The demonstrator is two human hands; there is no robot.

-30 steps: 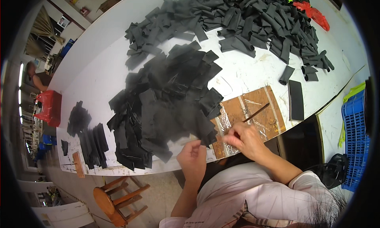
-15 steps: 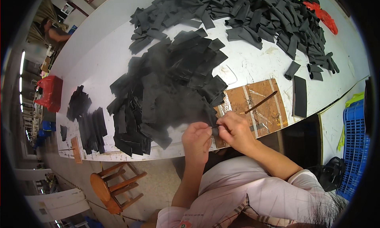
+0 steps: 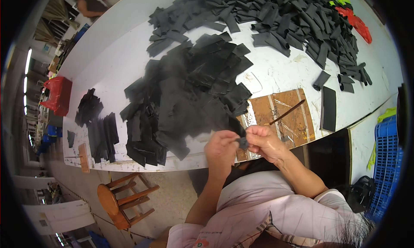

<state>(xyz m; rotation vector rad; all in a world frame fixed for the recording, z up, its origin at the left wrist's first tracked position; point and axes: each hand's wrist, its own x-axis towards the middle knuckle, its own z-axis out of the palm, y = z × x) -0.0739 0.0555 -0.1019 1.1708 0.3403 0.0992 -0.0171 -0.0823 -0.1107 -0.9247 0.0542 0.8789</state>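
At the table's near edge, a black fabric piece (image 3: 243,143) is stretched between my two hands. My left hand (image 3: 221,151) pinches its left end, and my right hand (image 3: 264,141) grips the other end, with the fingers curled round it. Just beyond them lies a wide heap of flat black fabric pieces (image 3: 185,106). Under and beside my right hand is a brown taped cardboard sheet (image 3: 276,106), with a thin dark brown strip (image 3: 288,112) lying across it.
Rolled black fabric pieces (image 3: 297,24) pile up at the far side, near a red plastic bag (image 3: 354,23). A dark flat block (image 3: 328,109) lies at right. Smaller black stacks (image 3: 102,138) sit at left. A wooden stool (image 3: 113,200) and blue crate (image 3: 387,162) flank me.
The view has shifted slightly. My hands are still together at the table edge, with the fingers of both hands regripped and more of the black piece showing between them.
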